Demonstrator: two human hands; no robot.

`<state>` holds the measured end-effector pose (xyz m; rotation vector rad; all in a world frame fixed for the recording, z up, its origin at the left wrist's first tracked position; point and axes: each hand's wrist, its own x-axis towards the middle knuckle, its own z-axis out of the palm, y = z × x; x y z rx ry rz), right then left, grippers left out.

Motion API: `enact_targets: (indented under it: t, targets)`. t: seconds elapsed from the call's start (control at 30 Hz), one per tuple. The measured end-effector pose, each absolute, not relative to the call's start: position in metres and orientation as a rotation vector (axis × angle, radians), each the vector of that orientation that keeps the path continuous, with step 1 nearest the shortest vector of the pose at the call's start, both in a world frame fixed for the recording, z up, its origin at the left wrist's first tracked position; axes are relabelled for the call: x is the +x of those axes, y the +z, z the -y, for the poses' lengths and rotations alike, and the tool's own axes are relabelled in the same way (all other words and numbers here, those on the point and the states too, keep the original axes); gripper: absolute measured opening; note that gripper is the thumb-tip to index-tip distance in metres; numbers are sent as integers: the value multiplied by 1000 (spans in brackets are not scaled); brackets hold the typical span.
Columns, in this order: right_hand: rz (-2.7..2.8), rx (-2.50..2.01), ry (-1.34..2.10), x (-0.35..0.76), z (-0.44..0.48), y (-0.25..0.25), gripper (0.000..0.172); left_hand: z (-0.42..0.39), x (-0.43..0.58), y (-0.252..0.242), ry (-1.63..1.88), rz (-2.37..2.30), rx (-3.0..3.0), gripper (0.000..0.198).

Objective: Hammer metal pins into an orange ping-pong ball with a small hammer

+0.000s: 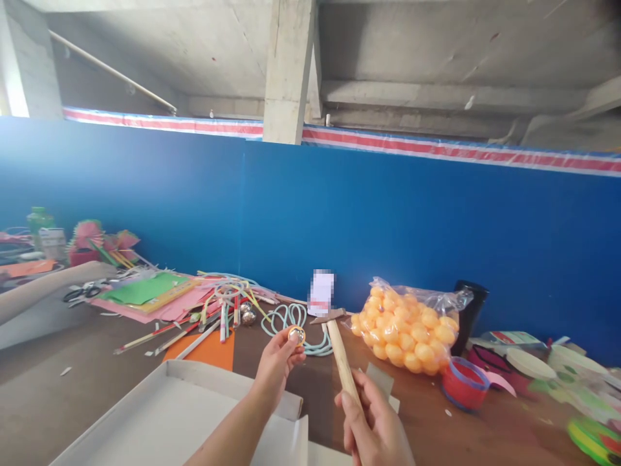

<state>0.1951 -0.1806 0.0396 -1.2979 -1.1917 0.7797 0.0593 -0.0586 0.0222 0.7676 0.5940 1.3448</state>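
My left hand [277, 362] is raised above the table, its thumb and fingers pinching a small shiny round metal piece [296, 335] with a gold-coloured rim. My right hand [371, 417] is wrapped round the wooden handle of a hammer [343, 362], whose head points away from me. Behind my left hand lies a coil of pale blue cord [286, 317]. Two shiny silver balls [248, 316] rest to its left, beside a tangle of strips and sticks. Below my left forearm is a shallow white box [169, 372].
A clear bag of orange balls [412, 333] lies right of the hammer, near a black cylinder [470, 310] and a red cup [464, 383]. Coloured paper [145, 288] and scissors [80, 293] are at left, where another person's arm [53, 285] reaches in. A blue partition [310, 200] stands behind.
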Motion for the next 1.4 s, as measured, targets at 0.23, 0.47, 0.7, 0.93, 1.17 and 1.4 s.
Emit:
enact_targets:
  t: [0.23,0.47,0.7,0.93,1.17,1.4]
  targets:
    - [1242,-1299,672,196,184,43,49,59,59,24,1335,-615,763,34]
    - [1149,-1321,794,197,181,32,58,60,60,25,1339,-615,766,34]
    - [1246,-1347,665,190,183,31,56,63,60,26,1339,-619,768,35]
    - [1401,-1420,432,195,181,27,59,65,62,28,1354,-627,777,36]
    - [1419,-1446,355,197,181,23,51,64,62,27,1358,-625,776,34]
    - [1406,-1417,323,198,180,19,51,61,62,24,1356,-632,766,33]
